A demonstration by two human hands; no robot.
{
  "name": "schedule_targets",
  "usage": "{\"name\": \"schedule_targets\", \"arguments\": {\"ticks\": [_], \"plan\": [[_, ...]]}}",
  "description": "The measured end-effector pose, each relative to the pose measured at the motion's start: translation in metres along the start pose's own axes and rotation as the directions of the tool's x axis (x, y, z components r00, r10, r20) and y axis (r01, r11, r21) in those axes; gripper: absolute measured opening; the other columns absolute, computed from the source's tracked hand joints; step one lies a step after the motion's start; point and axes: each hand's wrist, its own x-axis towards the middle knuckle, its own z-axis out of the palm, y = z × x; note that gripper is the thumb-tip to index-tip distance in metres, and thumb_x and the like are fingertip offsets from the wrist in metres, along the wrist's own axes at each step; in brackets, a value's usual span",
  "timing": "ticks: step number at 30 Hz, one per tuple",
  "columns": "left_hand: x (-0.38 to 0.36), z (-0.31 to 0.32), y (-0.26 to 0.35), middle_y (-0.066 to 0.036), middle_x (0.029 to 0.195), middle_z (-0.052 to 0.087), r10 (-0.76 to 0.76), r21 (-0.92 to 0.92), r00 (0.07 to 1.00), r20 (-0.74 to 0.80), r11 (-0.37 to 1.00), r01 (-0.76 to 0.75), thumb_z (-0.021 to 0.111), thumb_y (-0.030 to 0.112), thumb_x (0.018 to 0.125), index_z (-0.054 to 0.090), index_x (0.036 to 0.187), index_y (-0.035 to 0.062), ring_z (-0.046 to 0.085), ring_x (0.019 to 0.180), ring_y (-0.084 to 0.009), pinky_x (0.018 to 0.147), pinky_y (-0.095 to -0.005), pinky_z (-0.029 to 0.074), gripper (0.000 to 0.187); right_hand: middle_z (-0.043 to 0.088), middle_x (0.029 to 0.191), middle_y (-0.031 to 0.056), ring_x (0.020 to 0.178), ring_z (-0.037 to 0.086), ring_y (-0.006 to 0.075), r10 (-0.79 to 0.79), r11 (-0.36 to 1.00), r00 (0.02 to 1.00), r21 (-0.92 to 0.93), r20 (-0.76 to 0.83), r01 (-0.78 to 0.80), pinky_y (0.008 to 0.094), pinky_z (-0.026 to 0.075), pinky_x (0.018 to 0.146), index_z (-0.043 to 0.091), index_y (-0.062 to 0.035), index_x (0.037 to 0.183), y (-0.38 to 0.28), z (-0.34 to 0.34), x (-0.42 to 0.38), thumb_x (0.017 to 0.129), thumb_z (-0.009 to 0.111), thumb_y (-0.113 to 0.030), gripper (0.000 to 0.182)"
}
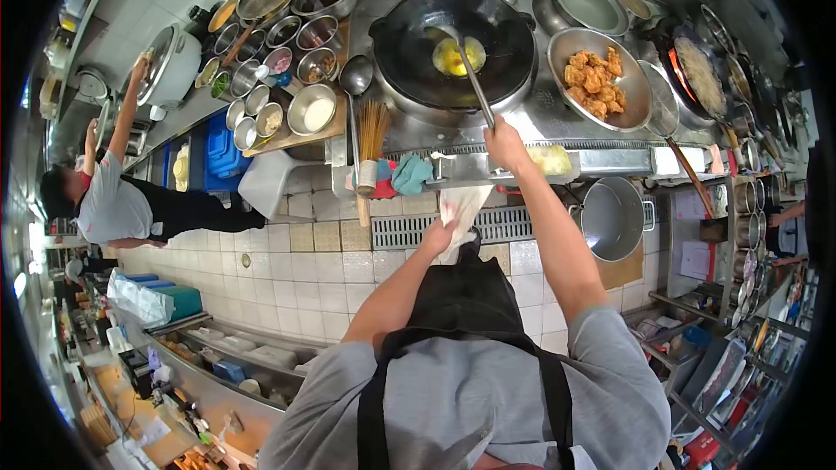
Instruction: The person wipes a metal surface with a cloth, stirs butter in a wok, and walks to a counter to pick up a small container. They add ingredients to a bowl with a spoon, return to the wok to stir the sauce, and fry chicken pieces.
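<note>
At nine o'clock stands a co-worker (117,209); at eleven, metal bowls (313,110). The left hand (438,237), near centre, clutches a pale cloth (463,209). At twelve, the wok (405,48) holds yellow food (453,61); the right hand (505,144), apart from the left, grips a long-handled utensil (475,85) reaching in. At two, a wide bowl (640,96) holds browned pieces (596,85).

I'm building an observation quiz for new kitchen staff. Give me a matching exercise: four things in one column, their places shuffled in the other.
Things:
1. Yellow food
2. Pale cloth
3. Fried pieces
4. Thin-stick brush

Places:
A. Left of the teal cloth
B. In the left hand
C. In the metal bowl
D. Inside the black wok

Pairs: 1-D; 2-B; 3-C; 4-A
</note>
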Motion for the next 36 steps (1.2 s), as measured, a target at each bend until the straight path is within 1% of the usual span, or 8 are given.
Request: {"name": "schedule_targets", "arguments": {"ticks": [10, 15, 20, 21, 27, 30, 32, 36], "plan": [[-0.099, -0.032, -0.216, -0.025, 0.107, 0.073, -0.147, 0.389, 0.969, -0.200, 0.895, 0.216, 0.057, 0.018, 0.091, 0.070, 0.101, -0.0047, 0.070, 0.103, -0.0422, 0.091, -0.0524, 0.055, 0.028, 0.069, 0.099, 0.0355, 0.100, 0.066, 0.0512, 0.154, 0.988, 0.977, -0.001, -0.147, -0.156, 0.0533, 0.052, 0.086, 0.061, 0.0083, 0.120, 0.000, -0.032, -0.001, 0.095, 0.057, -0.017, 0.036], [-0.145, -0.023, -0.326, -0.015, 0.082, 0.074, -0.162, 0.799, 0.969, 0.186, 0.600, -0.053, 0.070, 0.027, 0.081, 0.076, 0.090, 0.0058, 0.073, 0.087, -0.0347, 0.080, -0.0450, 0.058, 0.024, 0.053, 0.068, 0.0033, 0.045, 0.046, 0.0108, 0.327, 0.761, 0.916, 0.510, 0.231, -0.400, 0.0316, 0.034, 0.040, 0.062, 0.0031, 0.113, -0.028, -0.044, -0.028, 0.099, 0.060, -0.017, 0.025], [-0.186, -0.018, -0.308, -0.011, 0.079, 0.073, 0.008, 0.757, 0.993, 0.115, 0.647, -0.093, 0.078, 0.035, 0.076, 0.074, 0.085, 0.0135, 0.073, 0.083, -0.0278, 0.075, -0.0429, 0.057, 0.024, 0.064, 0.072, 0.0129, 0.051, 0.060, 0.0216, 0.368, 0.843, 0.908, 0.341, 0.201, -0.417, 0.0406, 0.050, 0.051, 0.065, 0.0043, 0.116, -0.038, -0.101, -0.050, 0.096, 0.061, -0.018, 0.031], [-0.188, -0.013, -0.312, -0.009, 0.079, 0.073, 0.073, 0.780, 0.991, 0.114, 0.611, -0.135, 0.079, 0.036, 0.075, 0.072, 0.083, 0.0135, 0.072, 0.083, -0.0274, 0.076, -0.0440, 0.056, 0.025, 0.067, 0.077, 0.0180, 0.056, 0.066, 0.0276, 0.058, 0.992, 0.986, 0.123, -0.157, -0.038, 0.0442, 0.052, 0.051, 0.066, 0.0060, 0.110, 0.009, -0.067, -0.034, 0.092, 0.061, -0.015, 0.028], [-0.183, -0.001, -0.310, -0.010, 0.073, 0.069, 0.149, 0.742, 0.969, 0.197, 0.623, -0.247, 0.079, 0.028, 0.078, 0.069, 0.081, 0.0093, 0.070, 0.072, -0.0274, 0.067, -0.0459, 0.058, 0.022, 0.061, 0.066, 0.0140, 0.048, 0.058, 0.0236, 0.342, 0.835, 0.900, 0.351, 0.271, -0.424, 0.0386, 0.044, 0.045, 0.059, 0.0054, 0.101, -0.014, -0.036, 0.004, 0.090, 0.058, -0.014, 0.022], [-0.165, -0.002, -0.331, -0.009, 0.068, 0.063, 0.388, 0.662, 0.922, 0.005, 0.690, -0.295, 0.072, 0.015, 0.087, 0.064, 0.078, 0.0060, 0.067, 0.065, -0.0232, 0.054, -0.0433, 0.056, 0.015, 0.066, 0.075, 0.0239, 0.060, 0.066, 0.0320, 0.326, 0.879, 0.908, 0.268, 0.263, -0.393, 0.0448, 0.052, 0.060, 0.064, 0.0081, 0.105, -0.027, -0.061, -0.031, 0.088, 0.058, -0.014, 0.028], [-0.171, -0.006, -0.275, -0.008, 0.066, 0.058, -0.334, -0.457, 0.906, -0.262, 0.869, 0.188, 0.065, 0.006, 0.090, 0.061, 0.076, 0.0041, 0.064, 0.062, -0.0208, 0.047, -0.0377, 0.054, 0.015, 0.068, 0.083, 0.0258, 0.073, 0.067, 0.0359, 0.248, 0.945, 0.950, 0.171, 0.188, -0.280, 0.0455, 0.052, 0.071, 0.064, 0.0088, 0.111, -0.002, -0.071, -0.051, 0.088, 0.060, -0.015, 0.033], [-0.168, -0.028, -0.219, -0.010, 0.070, 0.060, -0.598, -0.740, 0.754, -0.273, 0.631, 0.232, 0.067, 0.005, 0.088, 0.063, 0.080, 0.0015, 0.064, 0.062, -0.0220, 0.050, -0.0370, 0.057, 0.009, 0.071, 0.097, 0.0307, 0.092, 0.071, 0.0404, 0.268, 0.961, 0.950, 0.021, 0.158, -0.275, 0.0456, 0.052, 0.086, 0.066, 0.0077, 0.118, -0.015, -0.117, -0.056, 0.089, 0.065, -0.016, 0.038]]}}
